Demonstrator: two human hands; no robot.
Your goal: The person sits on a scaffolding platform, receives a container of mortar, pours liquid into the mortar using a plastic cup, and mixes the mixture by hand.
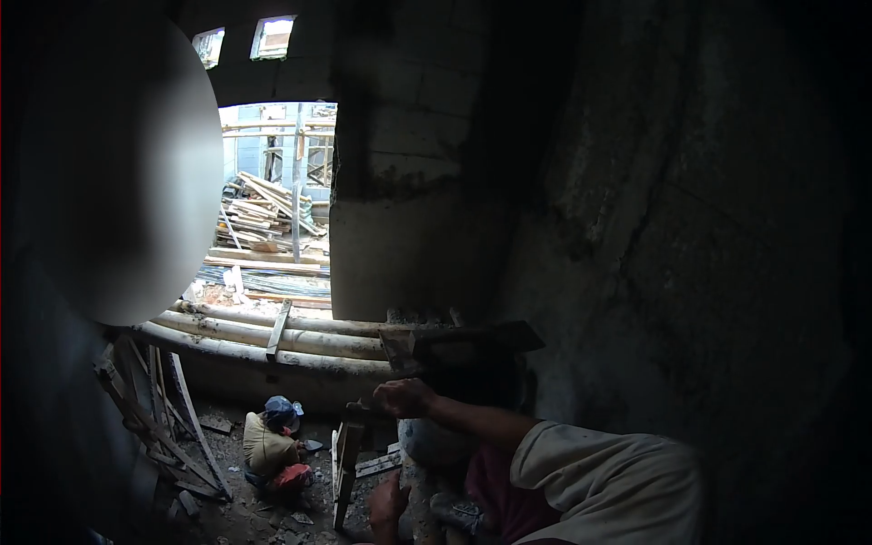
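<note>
My right hand [406, 398] reaches in from the lower right, out of a pale sleeve [604, 477]. Its fingers are curled near the top of an upright wooden piece [348, 463]; what they hold is too dark to make out. Lower down, my left hand [389, 501] is beside a pale round pole [420, 500], its fingers mostly lost in shadow. A dark flat board [481, 338] lies above my right hand, over a rounded grey container [431, 442].
Below, a person in a blue cap [280, 413] crouches on the rubble-strewn floor, holding a trowel [312, 445]. Long round poles [318, 341] cross beneath a bright opening. Timber [259, 213] is piled outside. Leaning planks [154, 422] stand at left, and a rough wall [681, 272] rises at right.
</note>
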